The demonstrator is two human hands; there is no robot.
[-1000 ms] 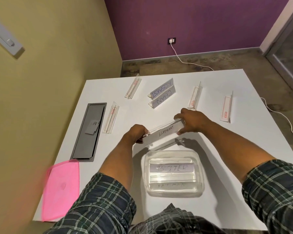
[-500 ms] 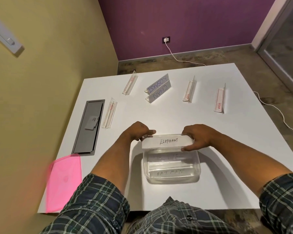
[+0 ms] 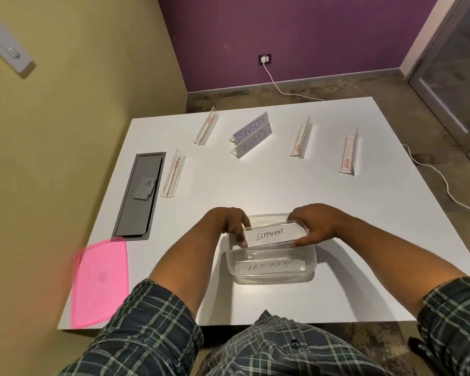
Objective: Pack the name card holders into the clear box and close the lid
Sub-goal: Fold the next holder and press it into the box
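- Your left hand (image 3: 229, 223) is pinching the left end of the "ELEPHANT" card holder (image 3: 271, 236), its grip closed on it.
- Your right hand (image 3: 316, 225) is gripping the holder's right end the same way.
- You are holding the holder level inside the far half of the clear box (image 3: 272, 275), at about rim height.
- The box is sitting on the white desk (image 3: 337, 240) near you, with a "BATMAN" holder (image 3: 267, 267) lying inside along its near wall.
- The pink lid (image 3: 101, 283) is lying at the desk's near left corner, well apart from the box.
- Six more holders are waiting across the far desk, including "KOSAKSI" (image 3: 250, 130) and "CHAN" (image 3: 253, 142) touching.
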